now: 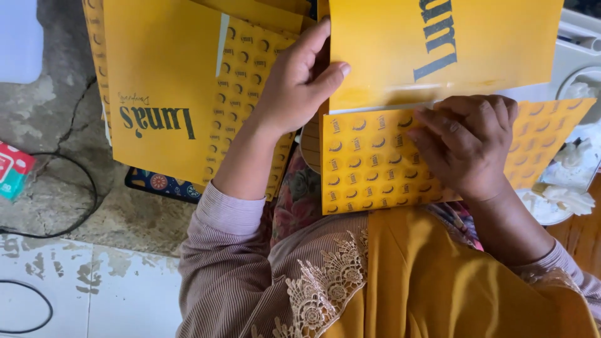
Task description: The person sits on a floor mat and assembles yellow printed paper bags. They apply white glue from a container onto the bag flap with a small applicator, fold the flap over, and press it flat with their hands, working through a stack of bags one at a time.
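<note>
The yellow card sheet [375, 159] is lying across the person's lap at the centre right of the frame, its lower flap covered in rows of small dark crescent marks and its upper panel, plain yellow with large dark lettering, rising toward the top edge. The right hand [466, 147] is pressing down flat on the patterned flap, fingers [438, 128] bent and spread over the print, fingertips pointing toward the fold line between the two panels; it is not clenching anything, only bearing on the card. The left hand [297, 81] is gripping the sheet's left edge at upper centre, thumb lying on the front of the plain panel and the other fingers going behind it. To the left of that hand, a stack of matching yellow sheets [163, 94] is resting over the cracked concrete floor [56, 119], filling the upper left. A black cable [69, 191] is curling along the left edge near a red and teal packet [12, 169]. At the far right, a white plate with crumpled tissue [566, 188] is sitting just beside the flap's corner.
</note>
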